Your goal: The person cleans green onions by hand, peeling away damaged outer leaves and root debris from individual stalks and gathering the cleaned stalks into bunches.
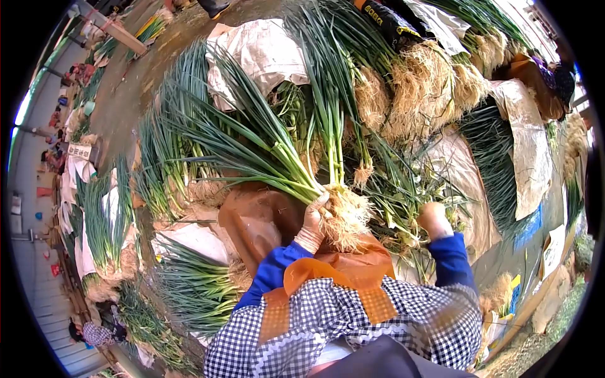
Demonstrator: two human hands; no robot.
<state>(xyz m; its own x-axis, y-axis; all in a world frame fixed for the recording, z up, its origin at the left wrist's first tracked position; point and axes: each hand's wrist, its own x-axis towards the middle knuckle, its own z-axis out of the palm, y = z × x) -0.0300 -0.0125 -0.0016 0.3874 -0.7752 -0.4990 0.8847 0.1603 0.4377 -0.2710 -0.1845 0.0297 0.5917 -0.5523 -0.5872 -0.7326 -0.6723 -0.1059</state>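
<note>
My left hand (pixel 313 218) is wrapped round a bunch of green onions (pixel 287 165) near its pale, stringy roots (pixel 345 217). The long green leaves fan out to the upper left. To the right, my right hand (pixel 433 218) is closed in a fist above a heap of loose, torn green onion leaves (pixel 403 217); what it holds, if anything, is hidden. Just beyond the held roots, more green onions (pixel 331 120) lie with their leaves pointing away. An orange-brown apron (pixel 252 217) covers my lap below the bunch.
Large root bundles (pixel 419 91) lie at the upper right, and a pale sack (pixel 258 60) covers onions ahead. Another onion pile (pixel 198 283) lies by my left side. A brown sheet (pixel 523 148) partly covers leaves at the right. Other people (pixel 97 332) sit along the left.
</note>
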